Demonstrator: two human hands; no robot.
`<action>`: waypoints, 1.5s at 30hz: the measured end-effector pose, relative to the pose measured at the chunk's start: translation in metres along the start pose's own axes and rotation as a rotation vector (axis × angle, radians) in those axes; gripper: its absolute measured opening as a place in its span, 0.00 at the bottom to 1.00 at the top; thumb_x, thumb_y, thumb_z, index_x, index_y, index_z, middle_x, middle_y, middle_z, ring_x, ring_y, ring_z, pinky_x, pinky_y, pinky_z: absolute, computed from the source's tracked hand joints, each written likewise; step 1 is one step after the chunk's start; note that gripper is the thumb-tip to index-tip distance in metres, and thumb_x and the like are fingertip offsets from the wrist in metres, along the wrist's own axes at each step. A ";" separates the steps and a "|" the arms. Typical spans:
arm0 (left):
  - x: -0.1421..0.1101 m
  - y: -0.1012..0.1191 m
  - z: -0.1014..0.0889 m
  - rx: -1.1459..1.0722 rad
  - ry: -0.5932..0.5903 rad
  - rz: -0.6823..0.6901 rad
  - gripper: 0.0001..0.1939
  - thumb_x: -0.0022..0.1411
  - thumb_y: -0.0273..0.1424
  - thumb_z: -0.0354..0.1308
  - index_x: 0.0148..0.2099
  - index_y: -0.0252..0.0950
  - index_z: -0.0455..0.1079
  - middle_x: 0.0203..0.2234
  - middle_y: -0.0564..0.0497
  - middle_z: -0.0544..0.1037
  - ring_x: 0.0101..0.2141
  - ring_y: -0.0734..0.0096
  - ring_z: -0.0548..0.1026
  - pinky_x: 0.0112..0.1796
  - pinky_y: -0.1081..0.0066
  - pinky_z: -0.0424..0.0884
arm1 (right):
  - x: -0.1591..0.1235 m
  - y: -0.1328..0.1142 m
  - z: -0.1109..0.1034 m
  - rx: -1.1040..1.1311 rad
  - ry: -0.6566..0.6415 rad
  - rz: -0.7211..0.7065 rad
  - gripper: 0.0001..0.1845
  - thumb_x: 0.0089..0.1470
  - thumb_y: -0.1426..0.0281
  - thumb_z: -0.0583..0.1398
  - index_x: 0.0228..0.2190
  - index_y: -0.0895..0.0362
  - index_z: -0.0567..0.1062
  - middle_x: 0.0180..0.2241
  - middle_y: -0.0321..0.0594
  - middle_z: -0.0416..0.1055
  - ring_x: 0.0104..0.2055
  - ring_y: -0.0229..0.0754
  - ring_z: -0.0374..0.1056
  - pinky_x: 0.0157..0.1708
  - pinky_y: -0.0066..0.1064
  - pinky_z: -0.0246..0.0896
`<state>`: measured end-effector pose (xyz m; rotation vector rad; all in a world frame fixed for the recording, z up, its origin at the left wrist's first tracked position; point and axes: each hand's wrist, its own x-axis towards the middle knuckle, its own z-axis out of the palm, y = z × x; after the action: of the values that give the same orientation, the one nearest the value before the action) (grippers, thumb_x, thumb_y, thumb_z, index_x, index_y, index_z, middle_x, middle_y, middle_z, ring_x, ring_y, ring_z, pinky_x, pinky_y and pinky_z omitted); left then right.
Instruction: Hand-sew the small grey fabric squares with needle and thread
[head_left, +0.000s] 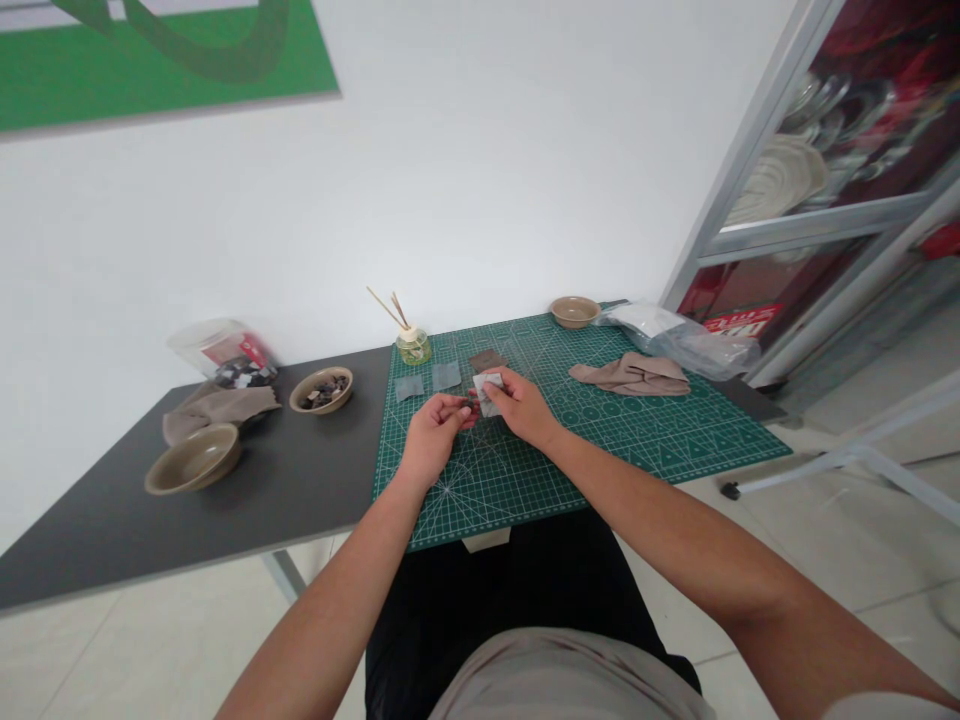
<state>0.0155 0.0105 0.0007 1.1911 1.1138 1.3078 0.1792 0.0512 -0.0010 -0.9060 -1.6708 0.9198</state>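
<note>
Above the green cutting mat (622,440) my two hands are close together. My left hand (436,432) pinches a small dark piece, too small to name, at its fingertips. In my right hand (521,405) is a small whitish pouch (487,392), gripped between thumb and fingers. The dark piece is beside the pouch; whether they touch cannot be made out. Just beyond the hands, two pale grey pouches (445,377) lie flat on the mat, with a brown flat piece (487,360) to their right.
A bowl of dark and light pieces (322,390), another bowl (193,458), a cloth (217,408) and a tipped clear jar (223,352) are on the left. A reed diffuser (413,345) stands by the wall. Rightward are a small bowl (575,311), a crumpled cloth (634,375) and a plastic bag (682,338).
</note>
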 end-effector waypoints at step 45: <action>-0.004 -0.001 -0.007 0.162 0.105 0.137 0.06 0.51 0.30 0.65 0.31 0.36 0.72 0.20 0.54 0.78 0.23 0.72 0.76 0.30 0.72 0.71 | -0.011 -0.014 0.001 -0.670 -0.260 -0.520 0.23 0.62 0.75 0.55 0.57 0.53 0.71 0.57 0.43 0.69 0.57 0.43 0.68 0.55 0.41 0.62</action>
<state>0.0090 0.0069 -0.0016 1.3503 1.2518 1.4190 0.1790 0.0354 0.0071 -0.7213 -2.3532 0.1103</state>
